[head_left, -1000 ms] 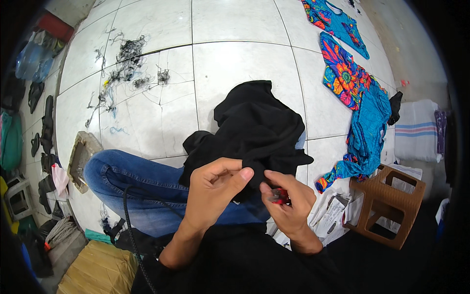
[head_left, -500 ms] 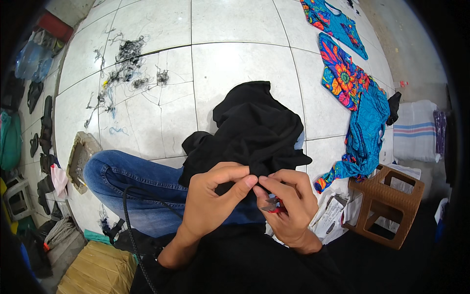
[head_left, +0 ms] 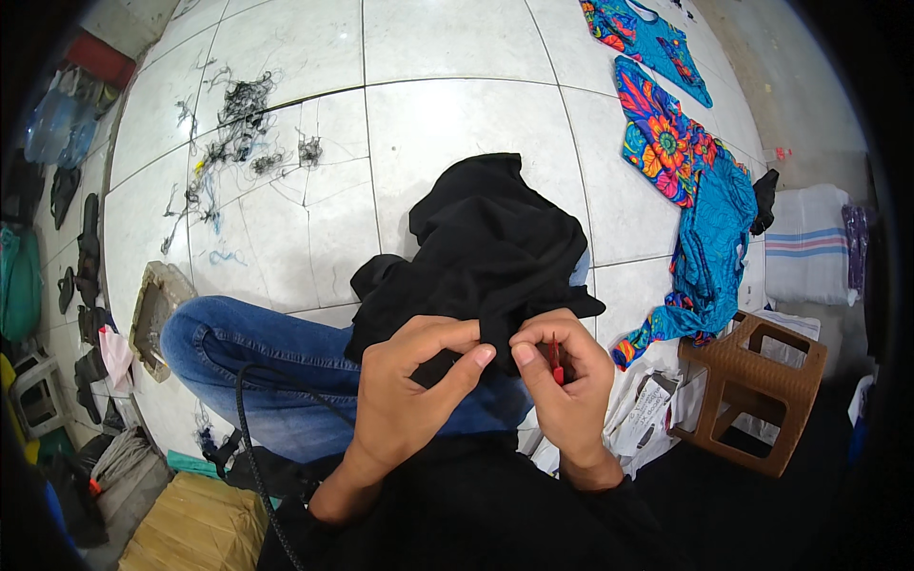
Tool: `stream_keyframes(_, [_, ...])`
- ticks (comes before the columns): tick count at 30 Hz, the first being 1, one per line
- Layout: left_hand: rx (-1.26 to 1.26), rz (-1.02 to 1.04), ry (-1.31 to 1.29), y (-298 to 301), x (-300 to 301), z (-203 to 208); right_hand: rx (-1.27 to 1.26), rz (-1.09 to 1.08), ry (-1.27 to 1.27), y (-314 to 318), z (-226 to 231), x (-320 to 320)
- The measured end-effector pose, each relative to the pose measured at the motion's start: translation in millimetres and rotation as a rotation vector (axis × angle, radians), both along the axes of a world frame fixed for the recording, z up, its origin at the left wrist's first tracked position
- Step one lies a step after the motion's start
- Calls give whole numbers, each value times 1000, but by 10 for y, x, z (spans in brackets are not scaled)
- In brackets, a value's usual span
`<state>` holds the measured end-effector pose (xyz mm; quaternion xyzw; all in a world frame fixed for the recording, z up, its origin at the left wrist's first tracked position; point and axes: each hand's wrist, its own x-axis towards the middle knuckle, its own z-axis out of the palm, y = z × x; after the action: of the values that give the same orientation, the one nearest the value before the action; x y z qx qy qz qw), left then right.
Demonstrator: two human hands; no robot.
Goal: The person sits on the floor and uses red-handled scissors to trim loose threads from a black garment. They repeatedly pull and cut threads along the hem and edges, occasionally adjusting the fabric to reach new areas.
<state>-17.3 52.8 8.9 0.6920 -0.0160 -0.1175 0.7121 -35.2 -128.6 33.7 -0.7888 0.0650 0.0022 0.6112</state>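
Note:
A black garment (head_left: 486, 247) lies bunched over my lap and my blue jeans (head_left: 257, 357). My left hand (head_left: 409, 395) pinches the garment's near edge between thumb and fingers. My right hand (head_left: 562, 390) is right beside it, thumb tip against the same edge, and holds a small red tool (head_left: 555, 357) upright in its fingers. The two thumbs almost touch at the cloth. The tool's tip is hidden behind the fingers.
White floor tiles (head_left: 447, 105) carry a scatter of dark thread scraps (head_left: 233, 133) at far left. Blue floral garments (head_left: 685, 190) lie at right, next to a brown plastic stool (head_left: 752, 390) and folded striped cloth (head_left: 804, 243). Shoes (head_left: 81, 257) line the left edge.
Both hands have come closer together on the garment's edge. The right hand has risen a little, and the red tool now stands upright by the thumb.

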Motion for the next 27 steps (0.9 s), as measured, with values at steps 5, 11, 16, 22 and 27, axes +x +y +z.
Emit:
stream_keyframes(5, [-106, -27, 91, 23, -4, -3, -69, 48, -46, -20, 71, -21])
stream_keyframes(11, [-216, -44, 155, 20, 23, -10, -43, 52, -8, 2, 87, -53])
stream_keyframes(16, [-249, -61, 135, 25, 41, 15, -71, 95, -4, -2, 78, -21])
stream_keyframes(22, [-280, -72, 156, 42, -8, -44, -123, 37, -120, 0, -103, -19])
stream_keyframes(27, [-329, -59, 184, -8, -3, -72, -177, 21, -191, -87, -169, 78])
